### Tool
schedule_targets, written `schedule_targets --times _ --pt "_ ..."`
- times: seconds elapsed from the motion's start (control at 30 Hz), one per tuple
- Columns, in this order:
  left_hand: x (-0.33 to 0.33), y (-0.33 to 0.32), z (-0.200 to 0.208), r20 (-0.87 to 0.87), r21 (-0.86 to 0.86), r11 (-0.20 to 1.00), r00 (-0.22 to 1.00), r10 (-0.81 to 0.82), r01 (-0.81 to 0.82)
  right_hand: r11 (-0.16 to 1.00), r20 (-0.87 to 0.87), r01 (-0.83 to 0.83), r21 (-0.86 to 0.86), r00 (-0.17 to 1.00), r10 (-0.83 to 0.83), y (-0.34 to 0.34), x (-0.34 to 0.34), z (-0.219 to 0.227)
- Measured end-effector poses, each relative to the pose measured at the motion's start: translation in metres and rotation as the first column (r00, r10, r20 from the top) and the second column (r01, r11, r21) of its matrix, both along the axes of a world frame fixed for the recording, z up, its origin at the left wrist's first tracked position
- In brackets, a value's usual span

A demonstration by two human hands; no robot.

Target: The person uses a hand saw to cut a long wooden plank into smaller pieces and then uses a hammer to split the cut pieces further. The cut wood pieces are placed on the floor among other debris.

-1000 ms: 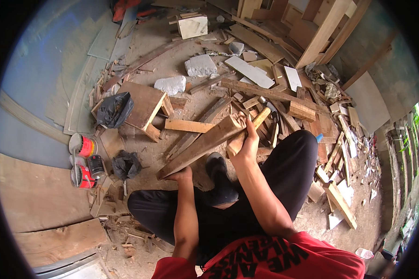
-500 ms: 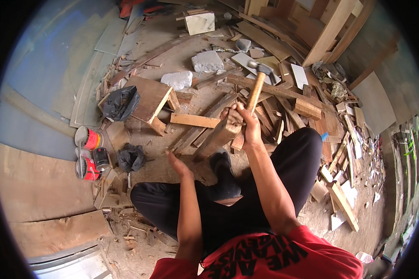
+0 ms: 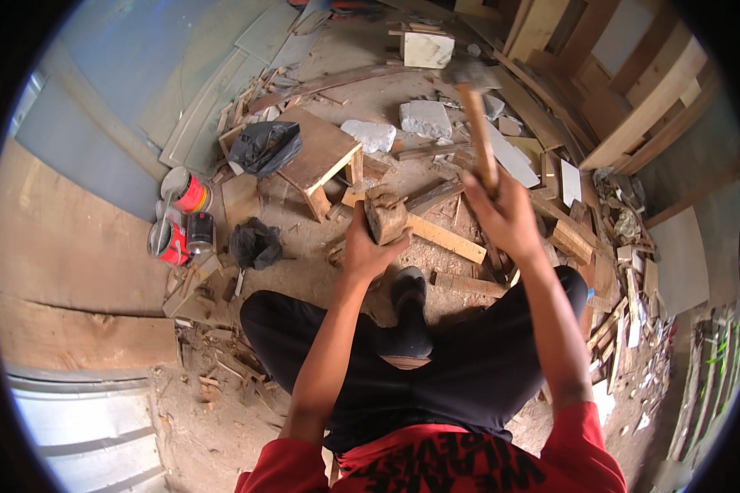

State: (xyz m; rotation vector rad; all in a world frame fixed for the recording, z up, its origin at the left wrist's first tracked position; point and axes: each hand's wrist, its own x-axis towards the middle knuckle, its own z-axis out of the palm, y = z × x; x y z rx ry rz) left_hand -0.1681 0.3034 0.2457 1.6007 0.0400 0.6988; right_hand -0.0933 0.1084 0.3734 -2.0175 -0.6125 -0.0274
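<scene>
My left hand is wrapped round the upper end of a thick, rough wooden post, whose splintered end points up at me. Most of the post's length is hidden below that hand. To its right, my right hand grips a hammer by its wooden handle. The hammer stands raised, its head blurred by motion and away from the post. Between my bent knees, a dark boot rests on the ground behind the post.
A low wooden stool carries a black plastic bag. Red and black paint cans stand at the left, beside another black bag. Concrete lumps lie ahead. Scrap planks and boards cover the ground at the right.
My left hand has gone from open to gripping the post. My right hand has left the post's top and swung the hammer up to the right. The view has shifted.
</scene>
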Motion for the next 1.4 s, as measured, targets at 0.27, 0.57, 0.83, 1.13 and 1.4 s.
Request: schedule_targets --times 0.27,0.57,0.83,1.13,1.4 --pt "0.035 -0.021 -0.005 0.017 0.141 0.971 0.981 0.192 -0.193 0.937 -0.048 -0.117 -0.328 0.993 0.107 -0.038 -0.082 0.025" --pt "0.044 -0.029 -0.011 -0.015 0.177 0.959 0.974 0.227 -0.220 0.925 0.044 -0.091 -0.368 0.992 0.115 -0.035 -0.099 0.038" --pt "0.044 -0.041 -0.013 -0.048 0.232 0.945 0.968 0.247 -0.230 0.956 0.080 -0.124 -0.265 0.985 0.150 -0.035 -0.104 0.057" --pt "0.049 -0.040 -0.016 -0.005 0.270 0.935 0.971 0.241 -0.230 0.975 0.016 -0.012 -0.222 1.000 0.016 -0.053 -0.092 0.026" --pt "0.053 -0.033 -0.015 -0.014 0.283 0.926 0.964 0.265 -0.250 0.990 -0.087 0.021 -0.138 0.996 -0.033 -0.059 -0.096 0.012"
